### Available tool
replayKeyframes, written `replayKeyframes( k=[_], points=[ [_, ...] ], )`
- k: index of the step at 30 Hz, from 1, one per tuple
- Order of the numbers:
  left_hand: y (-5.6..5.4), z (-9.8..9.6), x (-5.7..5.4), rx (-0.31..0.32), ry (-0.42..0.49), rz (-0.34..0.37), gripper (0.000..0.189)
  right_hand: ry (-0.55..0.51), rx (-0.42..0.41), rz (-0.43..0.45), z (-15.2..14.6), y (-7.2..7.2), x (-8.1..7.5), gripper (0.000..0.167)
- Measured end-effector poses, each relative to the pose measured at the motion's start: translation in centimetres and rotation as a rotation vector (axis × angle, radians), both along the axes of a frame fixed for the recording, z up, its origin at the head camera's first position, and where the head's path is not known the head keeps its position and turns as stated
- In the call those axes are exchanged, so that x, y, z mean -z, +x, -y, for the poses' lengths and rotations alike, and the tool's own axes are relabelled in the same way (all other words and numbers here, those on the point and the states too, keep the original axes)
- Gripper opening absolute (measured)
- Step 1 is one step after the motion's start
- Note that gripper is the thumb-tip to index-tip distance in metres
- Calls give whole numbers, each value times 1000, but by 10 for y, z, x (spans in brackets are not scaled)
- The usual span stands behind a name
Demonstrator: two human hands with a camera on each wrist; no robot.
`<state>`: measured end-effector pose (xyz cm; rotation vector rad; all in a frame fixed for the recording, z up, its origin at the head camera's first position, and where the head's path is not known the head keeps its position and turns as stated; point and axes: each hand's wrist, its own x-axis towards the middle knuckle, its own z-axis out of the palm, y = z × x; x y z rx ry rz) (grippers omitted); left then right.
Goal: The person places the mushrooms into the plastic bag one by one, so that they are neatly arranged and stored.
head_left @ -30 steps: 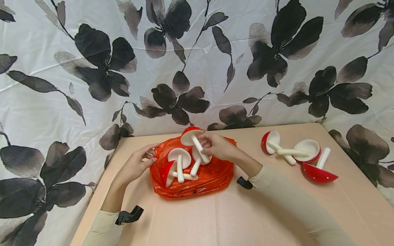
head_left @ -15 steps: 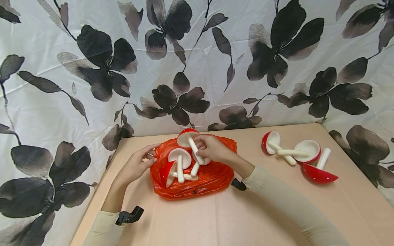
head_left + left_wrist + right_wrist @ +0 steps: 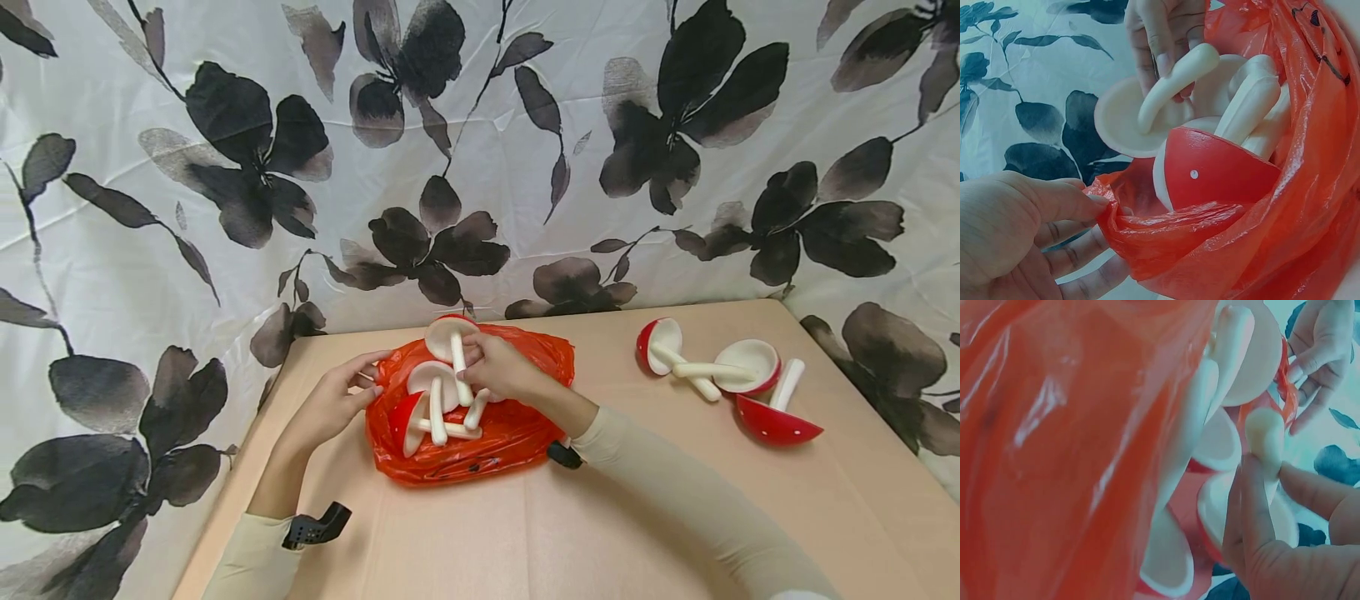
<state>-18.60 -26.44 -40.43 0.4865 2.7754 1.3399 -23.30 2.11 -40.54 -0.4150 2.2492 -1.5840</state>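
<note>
A crinkled red-orange plastic bag (image 3: 517, 446) lies on the table, its mouth spread around several toy mushrooms with red caps and cream stems. My left hand (image 3: 333, 404) pinches the bag's left edge between thumb and fingers, as the left wrist view shows. Over the back of the bag, my right hand (image 3: 498, 364) holds one toy mushroom (image 3: 441, 340) by its stem, the pale underside of the cap facing me. Below it lie a red-sided mushroom (image 3: 407, 423), a mushroom with its underside up (image 3: 429, 382) and a partly covered one (image 3: 477, 408).
On the table's right side lie three more mushrooms: one on its side (image 3: 666, 343), one with a long stem (image 3: 750, 367) and one cap-down (image 3: 776, 423). A flowered cloth (image 3: 555, 158) hangs behind the wooden table (image 3: 465, 542).
My right hand has moved a little left with the mushroom, whose stem now stands more upright, overlapping the one with its underside up. My left hand stays at the bag's edge.
</note>
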Motion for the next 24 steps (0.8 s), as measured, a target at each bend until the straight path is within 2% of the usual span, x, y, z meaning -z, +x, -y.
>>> replayKeyframes(
  k=[6, 12, 16, 22, 24],
  points=[
    [0, 0, 1, 1, -6, -10, 52, 25, 70, 6, 7, 2, 3, 65],
    [-1, 0, 1, -5, -4, 4, 52, 190, 119, -91, 13, 6, 4, 63],
    [-1, 1, 2, -11, -10, 16, 52, 250, 115, -113, 17, 8, 3, 60],
    [-1, 0, 2, -14, -10, 18, 52, 264, 99, -104, 22, 11, 3, 72],
    [-1, 1, 2, -12, -5, 18, 52, 295, 77, -113, 24, 11, 7, 68]
  ],
)
